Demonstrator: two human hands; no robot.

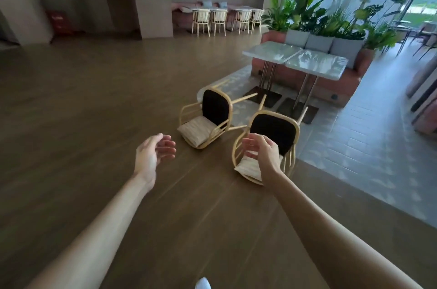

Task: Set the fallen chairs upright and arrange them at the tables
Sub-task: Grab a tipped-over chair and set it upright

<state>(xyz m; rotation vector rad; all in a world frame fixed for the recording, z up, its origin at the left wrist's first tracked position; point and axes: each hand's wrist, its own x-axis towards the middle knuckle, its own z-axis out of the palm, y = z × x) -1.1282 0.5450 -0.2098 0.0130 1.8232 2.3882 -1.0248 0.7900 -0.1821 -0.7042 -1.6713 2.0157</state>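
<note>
Two light wooden chairs lie tipped on their backs on the brown floor, legs pointing toward the tables. The left chair [208,118] shows its black seat underside and a cream striped cushion. The right chair [274,132] lies closer to me, partly behind my right hand. My left hand [153,151] reaches forward in the air with relaxed fingers, holding nothing, left of both chairs. Likewise empty and loosely spread, my right hand [262,151] hovers in front of the right chair. Two pale marble tables [295,59] stand side by side beyond the chairs.
A pink bench with grey cushions [331,45] and green plants [319,14] sit behind the tables. Several upright cream chairs [222,20] stand at far tables by the back wall. A grey patterned tile area [343,142] lies to the right of the wood floor.
</note>
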